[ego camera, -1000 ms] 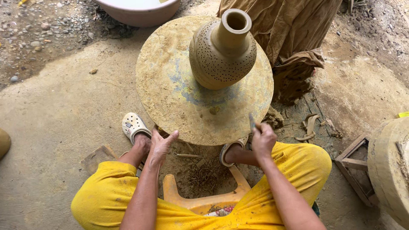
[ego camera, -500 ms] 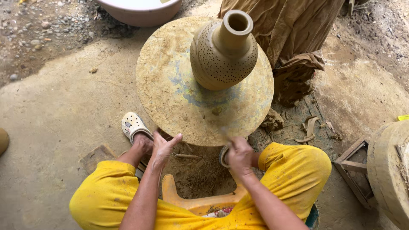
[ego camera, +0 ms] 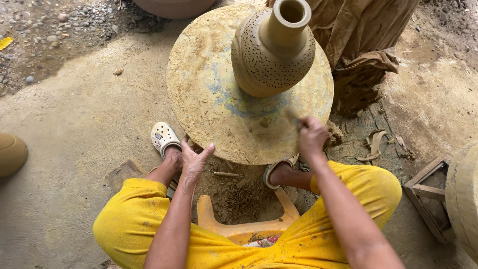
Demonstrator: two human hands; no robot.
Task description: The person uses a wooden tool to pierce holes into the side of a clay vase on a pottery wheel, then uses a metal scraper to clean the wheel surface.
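Seat: an orange plastic stool (ego camera: 242,226) shows between the person's knees, which are in yellow trousers; it stands on dirt strewn with clay scraps.
Left hand (ego camera: 195,158): fingers spread and loose, gripping nothing, with the fingertips at the near-left rim of the round wheel board (ego camera: 209,94).
Right hand (ego camera: 311,135): raised over the near-right part of the board, fingers closed around a small tool; the tool is blurred, so I cannot tell its kind.
Feet: a pale clog (ego camera: 163,138) sits just beside the board's left edge, the other foot under its near edge.
Pot: a tall-necked clay vase (ego camera: 273,50) dotted with small pierced holes stands upright on the far half of the board, apart from both hands.
Step in hand: by my judgement, the piercing or trimming of the vase wall, between strokes.
Next move calls for: the tool tip brought to the wall lightly, and the board held steady by the left hand.
Far: brown cloth (ego camera: 363,45) hangs behind the board.
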